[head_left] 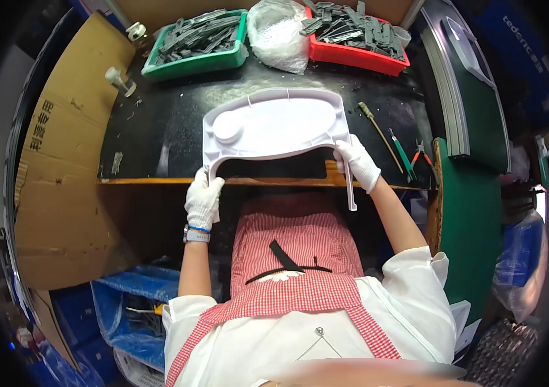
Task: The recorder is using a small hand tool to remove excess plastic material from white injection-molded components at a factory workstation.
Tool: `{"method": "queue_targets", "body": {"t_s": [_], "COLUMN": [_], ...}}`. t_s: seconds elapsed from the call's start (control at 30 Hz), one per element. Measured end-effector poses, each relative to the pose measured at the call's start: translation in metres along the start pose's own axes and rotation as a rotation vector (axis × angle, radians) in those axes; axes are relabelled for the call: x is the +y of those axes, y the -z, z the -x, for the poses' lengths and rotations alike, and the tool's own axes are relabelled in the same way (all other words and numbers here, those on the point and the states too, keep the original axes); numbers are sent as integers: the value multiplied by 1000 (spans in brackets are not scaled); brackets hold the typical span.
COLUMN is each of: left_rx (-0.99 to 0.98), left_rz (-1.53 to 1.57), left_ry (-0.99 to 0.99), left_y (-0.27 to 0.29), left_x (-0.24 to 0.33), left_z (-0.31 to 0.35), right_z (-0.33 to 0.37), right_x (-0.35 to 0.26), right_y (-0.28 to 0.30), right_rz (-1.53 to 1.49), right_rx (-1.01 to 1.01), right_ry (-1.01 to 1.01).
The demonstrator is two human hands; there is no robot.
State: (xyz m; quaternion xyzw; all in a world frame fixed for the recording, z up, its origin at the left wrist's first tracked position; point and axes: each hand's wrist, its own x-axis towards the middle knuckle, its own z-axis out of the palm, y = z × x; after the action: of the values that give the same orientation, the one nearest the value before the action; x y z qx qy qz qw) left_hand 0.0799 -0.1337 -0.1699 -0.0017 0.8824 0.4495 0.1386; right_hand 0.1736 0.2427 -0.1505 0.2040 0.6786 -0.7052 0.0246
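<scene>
A white moulded plastic tray-like part, with a round recess at its left and two legs toward me, lies at the front of the black worktable. My left hand, in a white glove, is closed around its left leg. Gloved in white too, my right hand grips the part near the top of its right leg, whose lower end sticks out past the table edge. Both hands hold the part at its near corners.
Behind stand a green bin and a red bin of dark plastic pieces, with a clear bag between. A brush, a green-handled tool and red-handled pliers lie right. Cardboard walls the left.
</scene>
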Motion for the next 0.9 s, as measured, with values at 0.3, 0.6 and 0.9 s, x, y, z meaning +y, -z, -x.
{"method": "queue_targets", "body": {"t_s": [0.3,0.6,0.9], "left_rx": [232,192,239], "left_rz": [-504,-351,-88], "left_ry": [-258,-515,-590], "left_y": [-3,-2,-28], "left_x": [43,90,78], "left_z": [-8,-76,-76], "right_z": [-128,-307,-258], "right_x": [-90,-142,-178], "right_y": [84,97,68], "right_rz": [1318,1841,1591], "right_rx": [365,340,602], "right_ry": [576,833,1397]}}
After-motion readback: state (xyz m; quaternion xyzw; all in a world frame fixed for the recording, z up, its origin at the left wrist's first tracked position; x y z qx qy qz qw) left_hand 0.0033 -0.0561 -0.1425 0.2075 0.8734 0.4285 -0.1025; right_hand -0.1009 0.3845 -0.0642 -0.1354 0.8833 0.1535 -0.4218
